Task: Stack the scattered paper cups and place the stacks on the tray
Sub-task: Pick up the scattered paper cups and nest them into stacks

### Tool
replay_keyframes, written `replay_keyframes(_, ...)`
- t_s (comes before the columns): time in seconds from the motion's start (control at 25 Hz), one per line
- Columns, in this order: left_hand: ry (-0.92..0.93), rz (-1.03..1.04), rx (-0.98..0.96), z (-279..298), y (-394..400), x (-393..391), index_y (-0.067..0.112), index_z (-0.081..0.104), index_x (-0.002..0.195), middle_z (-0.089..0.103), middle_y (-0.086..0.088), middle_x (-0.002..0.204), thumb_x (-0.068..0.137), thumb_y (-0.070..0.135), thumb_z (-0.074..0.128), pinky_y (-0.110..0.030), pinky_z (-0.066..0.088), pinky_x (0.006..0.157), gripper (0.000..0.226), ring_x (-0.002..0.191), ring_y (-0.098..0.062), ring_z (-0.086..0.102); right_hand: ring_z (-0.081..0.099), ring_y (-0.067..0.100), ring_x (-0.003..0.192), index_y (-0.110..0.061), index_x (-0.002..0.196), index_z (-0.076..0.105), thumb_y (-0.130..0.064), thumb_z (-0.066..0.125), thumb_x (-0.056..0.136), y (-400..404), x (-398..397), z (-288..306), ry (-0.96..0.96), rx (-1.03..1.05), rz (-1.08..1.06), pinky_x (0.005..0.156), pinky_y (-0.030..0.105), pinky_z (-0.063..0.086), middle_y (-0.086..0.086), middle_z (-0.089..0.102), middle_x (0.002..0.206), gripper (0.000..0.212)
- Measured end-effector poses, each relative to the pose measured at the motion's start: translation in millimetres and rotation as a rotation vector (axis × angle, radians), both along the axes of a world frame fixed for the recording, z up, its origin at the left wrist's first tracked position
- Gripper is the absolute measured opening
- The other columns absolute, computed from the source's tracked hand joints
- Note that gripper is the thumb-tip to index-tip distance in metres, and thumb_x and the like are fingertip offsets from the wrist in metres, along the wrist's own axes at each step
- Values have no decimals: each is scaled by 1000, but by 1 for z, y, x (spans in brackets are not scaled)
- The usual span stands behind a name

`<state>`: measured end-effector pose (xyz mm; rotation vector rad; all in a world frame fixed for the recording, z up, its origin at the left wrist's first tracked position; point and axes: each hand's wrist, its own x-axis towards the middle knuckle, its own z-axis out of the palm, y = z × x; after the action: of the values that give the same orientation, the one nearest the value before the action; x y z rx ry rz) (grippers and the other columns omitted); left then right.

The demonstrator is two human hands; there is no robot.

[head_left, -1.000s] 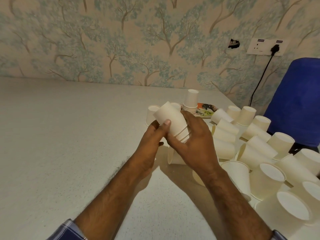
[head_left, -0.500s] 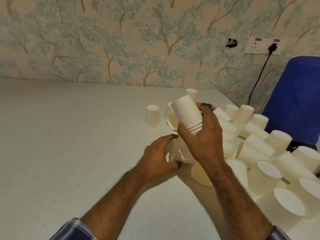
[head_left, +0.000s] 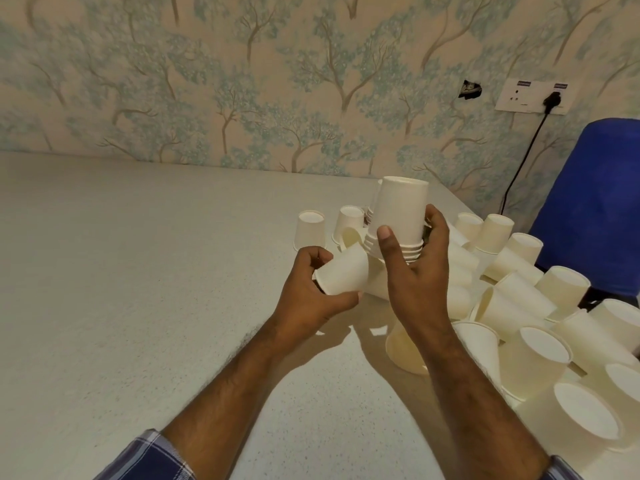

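My right hand [head_left: 417, 271] grips a stack of white paper cups [head_left: 398, 213], held upside down above the table, with several rims showing at its bottom. Just left of it and lower, my left hand [head_left: 308, 296] holds a single white paper cup [head_left: 344, 273] on its side, mouth toward me. Many loose paper cups [head_left: 533, 341] lie scattered on the table at the right, some upright, some tipped over. Two upside-down cups [head_left: 310, 230] stand behind my left hand. The tray is hidden behind the stack and my right hand.
The pale speckled table [head_left: 138, 289] stretches left and toward me. A blue chair [head_left: 595, 209] stands at the right edge. The wallpapered wall behind carries a socket [head_left: 533, 97] with a black cable.
My left hand has picked a single cup off the table and lifted it toward the stack. My right hand has turned the stack upright and raised it a little.
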<state>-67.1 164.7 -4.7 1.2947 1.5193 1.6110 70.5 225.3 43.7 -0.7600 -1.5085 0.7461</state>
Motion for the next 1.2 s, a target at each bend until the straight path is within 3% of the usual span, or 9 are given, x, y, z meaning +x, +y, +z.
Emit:
replay_keyframes(0.12,-74,11,25,2,0,1,48,41,119,53,21,116,66,29,88,-14,54,67,73,97,4,60,59,-6,102,-20,138,40,-39,67,87,-3,-5,-3,-9,-48,120,76,13,51,-12,59,122,61)
replay_keyframes(0.28,-139,-4,23,3,0,1,46,37,130,55,17,120,67,24,87,-17,55,68,83,93,6,62,61,-4,98,-28,130,44,-49,72,79,-5,-5,-4,-64,-94,182,72,16,53,-19,60,116,62)
replay_keyframes(0.44,-142,-78,66,5,1,6,40,35,137,59,9,127,60,17,88,-29,58,83,96,109,-6,63,55,-10,103,-39,126,41,-58,70,72,-12,-8,-10,-326,-43,247,73,10,50,-29,55,116,64)
replay_keyframes(0.6,-195,-157,107,9,-1,5,37,23,148,55,4,131,61,-5,77,-38,58,87,111,115,-18,62,52,-15,106,-42,121,42,-51,73,74,-11,-7,-9,-333,-65,281,73,6,46,-32,54,111,56)
replay_keyframes(0.84,-194,-224,68,13,-3,6,38,14,151,51,10,134,61,-3,66,-32,56,85,112,113,-11,62,56,-4,107,-42,121,43,-37,79,75,-7,-4,-6,-307,-154,338,74,12,50,-28,57,115,59)
replay_keyframes(0.92,-224,-246,73,17,-5,4,38,17,151,46,5,142,61,4,67,-33,56,87,109,117,-12,60,57,-2,105,-41,120,42,-35,81,72,-5,-2,-2,-300,-180,311,70,13,48,-29,55,111,62)
replay_keyframes(1.0,-399,-245,151,23,-3,-1,33,28,148,46,-2,143,60,18,71,-39,55,90,99,122,-21,59,59,-1,101,-40,119,44,-35,84,70,0,3,9,-263,-227,293,73,16,49,-26,57,110,63)
replay_keyframes(1.08,-597,-164,210,28,4,-10,30,46,136,54,-4,136,63,27,71,-45,53,92,78,116,-26,63,62,7,101,-35,115,50,-30,85,68,11,15,26,-190,-268,277,81,29,55,-13,63,113,59)
replay_keyframes(1.2,-503,178,75,27,28,-27,31,51,125,58,-1,132,82,20,69,-41,52,89,47,108,-23,64,66,21,102,-21,119,53,-23,85,67,35,38,67,-84,-286,239,86,42,56,3,65,115,61)
